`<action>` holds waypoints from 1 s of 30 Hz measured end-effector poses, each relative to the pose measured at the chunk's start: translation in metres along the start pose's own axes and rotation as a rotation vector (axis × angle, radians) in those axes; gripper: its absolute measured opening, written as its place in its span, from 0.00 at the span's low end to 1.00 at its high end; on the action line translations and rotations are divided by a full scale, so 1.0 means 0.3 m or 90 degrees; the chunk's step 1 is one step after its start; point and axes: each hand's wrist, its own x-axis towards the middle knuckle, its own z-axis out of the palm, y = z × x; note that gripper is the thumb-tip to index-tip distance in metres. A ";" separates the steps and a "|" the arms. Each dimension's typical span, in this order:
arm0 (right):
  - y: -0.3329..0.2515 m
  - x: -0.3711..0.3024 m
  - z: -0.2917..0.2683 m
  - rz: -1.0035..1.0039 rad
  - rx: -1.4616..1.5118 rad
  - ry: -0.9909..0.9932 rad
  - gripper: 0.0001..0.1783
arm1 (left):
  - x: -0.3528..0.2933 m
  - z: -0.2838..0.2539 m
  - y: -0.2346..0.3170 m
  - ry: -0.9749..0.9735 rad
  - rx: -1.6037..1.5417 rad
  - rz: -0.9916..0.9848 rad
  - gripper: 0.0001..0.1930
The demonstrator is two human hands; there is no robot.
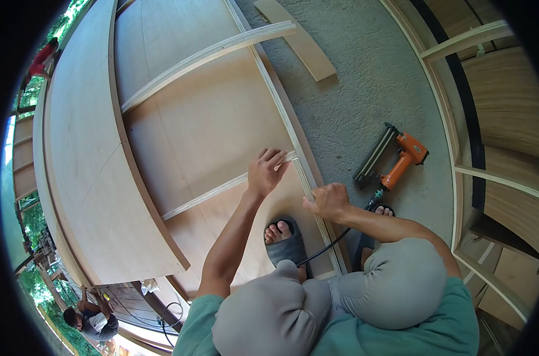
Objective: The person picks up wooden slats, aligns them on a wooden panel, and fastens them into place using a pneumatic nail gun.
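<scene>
I crouch over a wooden panel frame with a thin plywood sheet [216, 107] inside it. My left hand [268, 173] is closed, its fingers bent over the end of a pale wooden crosspiece [213, 193]. That end meets the long side rail [277, 102] of the frame. Just below this corner, my right hand [328, 202] is closed on the same rail, with the thumb against its inner side; the other fingertips are hidden. An orange and black nail gun [404, 155] lies on the floor to the right of my right hand.
A black air hose [326, 249] runs from the nail gun across the frame by my sandal [288, 243]. Another crosspiece [210, 56] spans farther up. A loose board [299, 41] lies on the concrete floor [364, 77]. Framed panels [506, 107] stand right; a person [94, 320] sits lower left.
</scene>
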 end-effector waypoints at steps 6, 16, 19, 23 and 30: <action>0.028 -0.009 -0.030 0.036 0.146 0.005 0.25 | -0.014 -0.008 -0.013 -0.007 0.016 0.000 0.10; 0.589 -0.329 -0.149 0.583 0.436 0.474 0.16 | 0.003 -0.007 -0.031 -0.040 -0.010 0.043 0.11; 0.591 -0.266 -0.089 0.457 0.386 0.418 0.17 | -0.012 -0.007 -0.039 -0.034 0.024 0.081 0.12; 0.630 -0.207 -0.078 0.552 0.307 0.481 0.15 | -0.008 0.011 -0.026 -0.023 0.027 0.084 0.15; 0.603 -0.140 -0.276 0.437 1.180 0.353 0.08 | 0.023 -0.016 -0.016 -0.057 -0.008 0.089 0.18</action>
